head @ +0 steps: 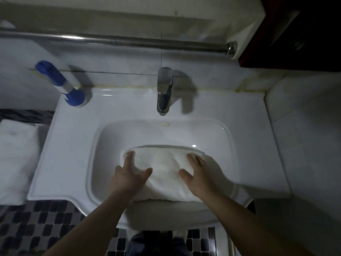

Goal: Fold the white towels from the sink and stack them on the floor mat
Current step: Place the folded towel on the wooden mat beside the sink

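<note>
Left hand (129,174) and right hand (198,172) lie spread, seemingly flat, on the white towel (166,169) at the near side of the sink (166,134).

- The sink (73,145) fills the middle, with its basin toward the front.
- A towel (164,174) lies in the near part of the basin and hangs over the front rim.
- The left hand (129,174) rests on the towel's left side and the right hand (197,176) on its right side, apart.
- The faucet (164,93) stands behind the basin, at centre.
- A bottle (60,84) sits on the sink's left rear corner.
- A rail (129,40) runs along the wall behind the faucet.
- A towel pile (16,154) lies on the floor (36,228), left of the sink.
</note>
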Motion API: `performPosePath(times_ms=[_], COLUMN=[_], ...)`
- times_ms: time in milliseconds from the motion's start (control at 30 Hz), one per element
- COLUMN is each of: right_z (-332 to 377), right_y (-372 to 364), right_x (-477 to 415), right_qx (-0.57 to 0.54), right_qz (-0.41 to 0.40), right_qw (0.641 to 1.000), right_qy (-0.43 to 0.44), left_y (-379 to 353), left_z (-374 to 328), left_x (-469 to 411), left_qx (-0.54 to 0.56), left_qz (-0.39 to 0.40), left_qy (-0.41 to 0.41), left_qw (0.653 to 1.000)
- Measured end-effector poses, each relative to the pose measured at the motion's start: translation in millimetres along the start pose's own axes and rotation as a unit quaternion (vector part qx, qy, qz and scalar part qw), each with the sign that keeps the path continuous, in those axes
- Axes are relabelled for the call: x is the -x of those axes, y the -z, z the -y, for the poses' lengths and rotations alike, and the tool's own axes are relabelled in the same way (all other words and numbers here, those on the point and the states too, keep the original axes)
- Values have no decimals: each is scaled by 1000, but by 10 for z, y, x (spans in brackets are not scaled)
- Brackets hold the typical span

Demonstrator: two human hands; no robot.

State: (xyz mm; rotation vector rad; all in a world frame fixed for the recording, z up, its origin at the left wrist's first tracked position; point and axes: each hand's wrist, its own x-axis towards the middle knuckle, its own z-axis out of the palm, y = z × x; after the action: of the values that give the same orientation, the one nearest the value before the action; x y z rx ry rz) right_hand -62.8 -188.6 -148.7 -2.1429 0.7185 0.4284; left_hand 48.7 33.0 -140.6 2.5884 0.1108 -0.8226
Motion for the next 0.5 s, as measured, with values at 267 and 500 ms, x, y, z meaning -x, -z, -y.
performPosePath(times_ms=[267, 500], right_z=[581, 1534], right_y=[322, 433], right_x=[284, 327], right_qx=[67, 105], right_qz=[-21, -51], right_qw=[988, 954], right_qy=[141, 277], left_y=[530, 1181], left_z=[187, 437], left_x=[473, 768], left_qx=[98, 189], left_qz=[-99, -239], left_qy=[-21, -23], left_qw=[990, 952])
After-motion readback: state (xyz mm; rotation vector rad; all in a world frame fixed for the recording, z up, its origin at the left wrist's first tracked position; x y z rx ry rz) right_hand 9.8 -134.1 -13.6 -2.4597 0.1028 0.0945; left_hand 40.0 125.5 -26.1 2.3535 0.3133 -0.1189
